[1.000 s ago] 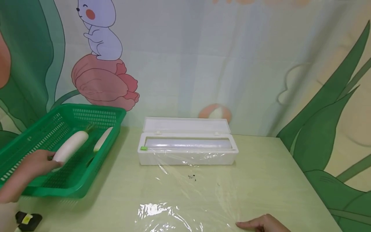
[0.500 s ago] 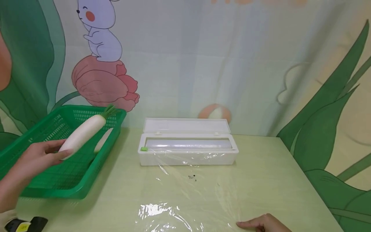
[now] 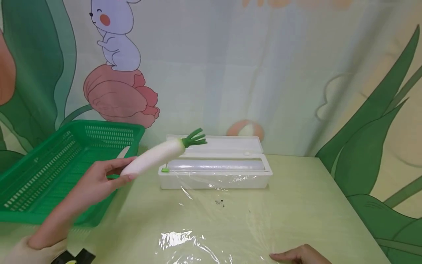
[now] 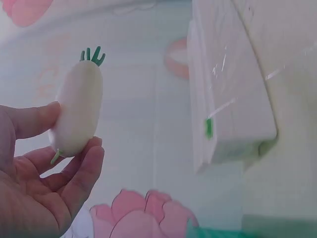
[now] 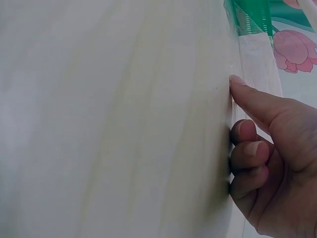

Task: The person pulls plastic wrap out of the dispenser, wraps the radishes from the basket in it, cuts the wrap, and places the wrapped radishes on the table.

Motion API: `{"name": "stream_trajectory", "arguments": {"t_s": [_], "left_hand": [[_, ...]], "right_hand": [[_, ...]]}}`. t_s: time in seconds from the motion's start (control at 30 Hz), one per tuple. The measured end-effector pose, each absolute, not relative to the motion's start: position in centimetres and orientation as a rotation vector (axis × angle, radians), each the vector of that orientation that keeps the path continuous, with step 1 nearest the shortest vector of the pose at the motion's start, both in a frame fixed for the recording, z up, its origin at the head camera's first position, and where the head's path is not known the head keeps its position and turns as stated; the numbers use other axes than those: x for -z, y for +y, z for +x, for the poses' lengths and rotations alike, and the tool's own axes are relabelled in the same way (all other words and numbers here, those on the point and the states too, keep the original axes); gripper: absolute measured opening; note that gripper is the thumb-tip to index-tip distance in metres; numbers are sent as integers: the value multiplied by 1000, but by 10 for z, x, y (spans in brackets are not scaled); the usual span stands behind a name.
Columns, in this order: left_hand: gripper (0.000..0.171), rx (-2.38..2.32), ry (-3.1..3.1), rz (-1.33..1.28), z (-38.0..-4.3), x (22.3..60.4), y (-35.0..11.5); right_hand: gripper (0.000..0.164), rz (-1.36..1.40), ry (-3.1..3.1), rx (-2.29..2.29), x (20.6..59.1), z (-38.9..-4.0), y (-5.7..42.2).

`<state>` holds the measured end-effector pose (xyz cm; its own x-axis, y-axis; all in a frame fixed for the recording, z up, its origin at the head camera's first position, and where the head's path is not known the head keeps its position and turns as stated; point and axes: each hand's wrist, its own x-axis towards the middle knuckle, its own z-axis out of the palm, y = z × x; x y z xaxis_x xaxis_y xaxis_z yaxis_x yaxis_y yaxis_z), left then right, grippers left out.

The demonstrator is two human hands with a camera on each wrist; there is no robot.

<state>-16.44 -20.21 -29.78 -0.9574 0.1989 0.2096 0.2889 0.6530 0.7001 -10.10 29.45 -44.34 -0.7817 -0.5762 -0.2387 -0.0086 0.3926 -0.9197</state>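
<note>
My left hand (image 3: 103, 179) holds a white radish (image 3: 156, 156) by its lower end, thumb on one side and fingers on the other. Its green leafy top points up and right, in front of the white box (image 3: 214, 180). In the left wrist view the radish (image 4: 78, 109) stands nearly upright between thumb and fingers. Clear plastic wrap (image 3: 211, 220) runs from the roll (image 3: 217, 164) in the box down over the table. At the wrap's right side, my right hand (image 3: 301, 255) presses down with one outstretched digit; the right wrist view shows its other fingers bent against the tabletop.
A green plastic basket (image 3: 84, 216) stands on the left, with another white radish (image 3: 123, 152) partly showing at its right side. The box's lid (image 3: 230, 143) is raised at the back. Small dark specks (image 3: 219, 202) show beneath the wrap. A printed curtain hangs behind the table.
My left hand has lifted the radish out of the basket and carried it right, over the table in front of the box. The right hand stays in place on the wrap.
</note>
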Motion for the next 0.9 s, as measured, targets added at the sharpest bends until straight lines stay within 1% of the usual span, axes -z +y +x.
{"name": "stream_trajectory", "arguments": {"t_s": [0.17,0.27,0.4,0.47,0.7,0.9], "left_hand": [[45,1298,-2730,-514,-167,302,-176],[44,1355,-2722,-596,-169,307,-165],[41,1420,-2690,-709,-172,314,-153],[39,1448,-2683,-756,-173,319,-147],[37,1454,-2753,-903,-175,340,-123],[32,1503,-2785,-1032,-175,362,-109]], "right_hand": [[37,-476,2103,1401,441,-101,295],[37,-539,2091,1415,441,-101,295],[37,-701,2122,1416,441,-102,295],[37,-721,2133,1412,442,-102,295],[37,-581,2125,1377,442,-101,296],[39,-583,2164,1328,440,-103,296]]}}
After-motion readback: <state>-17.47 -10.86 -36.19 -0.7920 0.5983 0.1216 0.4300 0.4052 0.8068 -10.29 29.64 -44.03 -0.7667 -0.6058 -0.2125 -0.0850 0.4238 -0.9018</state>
